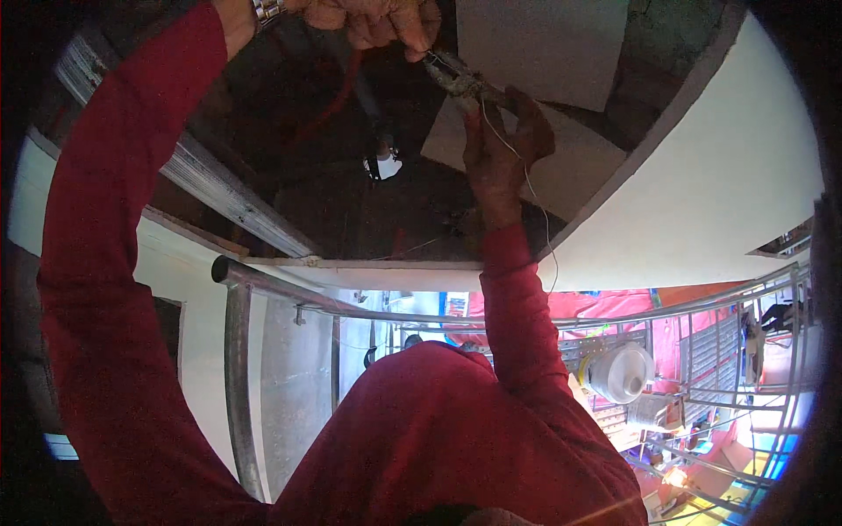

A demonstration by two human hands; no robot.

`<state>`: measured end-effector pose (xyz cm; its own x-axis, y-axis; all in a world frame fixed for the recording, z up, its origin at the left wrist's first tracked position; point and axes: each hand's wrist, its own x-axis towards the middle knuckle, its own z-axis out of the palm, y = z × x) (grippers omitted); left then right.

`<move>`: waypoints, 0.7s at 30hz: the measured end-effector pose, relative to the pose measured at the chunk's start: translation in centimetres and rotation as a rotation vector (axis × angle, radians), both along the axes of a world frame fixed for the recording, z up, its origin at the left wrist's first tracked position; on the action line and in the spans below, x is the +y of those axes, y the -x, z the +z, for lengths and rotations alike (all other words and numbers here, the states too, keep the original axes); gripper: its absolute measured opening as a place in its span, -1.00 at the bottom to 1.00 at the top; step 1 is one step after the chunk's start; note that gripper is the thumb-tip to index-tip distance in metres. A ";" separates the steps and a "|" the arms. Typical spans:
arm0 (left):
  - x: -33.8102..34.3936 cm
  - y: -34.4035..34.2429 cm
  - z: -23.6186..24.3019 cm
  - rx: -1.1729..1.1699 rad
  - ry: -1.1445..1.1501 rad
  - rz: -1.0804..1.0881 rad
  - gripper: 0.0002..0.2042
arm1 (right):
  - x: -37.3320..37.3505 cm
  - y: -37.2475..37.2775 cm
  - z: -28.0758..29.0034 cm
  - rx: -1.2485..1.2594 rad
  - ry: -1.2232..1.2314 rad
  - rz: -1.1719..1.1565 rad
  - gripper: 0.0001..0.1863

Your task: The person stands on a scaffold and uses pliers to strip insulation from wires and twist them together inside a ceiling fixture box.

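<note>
Both my arms, in red sleeves, reach up into a dark opening in a ceiling. My left hand [373, 19], with a metal-banded watch [267, 10] at its wrist, has its fingers pinched around the end of a thin wire [529, 180]. My right hand [509, 145] is closed around a pair of worn pliers [453, 77], whose jaws are just below the left fingertips. From the pliers the wire hangs past my right wrist in a loose curve. The dim light hides exactly where the wire meets the jaws.
A metal beam [219, 188] crosses the opening at left. White ceiling panels [702, 167] edge it at right, and loose boards [544, 44] show inside. Below stand a metal pipe railing [237, 377], scaffold bars [728, 403] and a white bucket [621, 373].
</note>
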<state>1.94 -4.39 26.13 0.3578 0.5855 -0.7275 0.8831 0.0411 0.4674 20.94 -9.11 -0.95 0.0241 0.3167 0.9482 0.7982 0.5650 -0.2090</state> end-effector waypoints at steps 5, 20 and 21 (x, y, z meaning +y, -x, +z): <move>-0.2 2.0 -0.4 -0.105 -0.074 -0.065 -0.72 | -0.3 0.6 0.0 0.007 -0.004 0.088 -0.78; 0.9 0.5 -2.2 -0.156 -0.333 -0.054 -0.77 | -0.5 0.0 -0.7 -0.008 0.128 0.151 -0.64; -0.7 0.9 -1.3 -0.137 -0.339 -0.026 -0.77 | -1.3 1.1 -0.1 0.017 0.167 0.196 -0.63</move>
<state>1.05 -5.12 24.82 0.4563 0.7744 -0.4383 0.8100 -0.1576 0.5649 19.85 -10.38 -1.09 -0.0373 0.4693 0.8823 0.6725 0.6649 -0.3252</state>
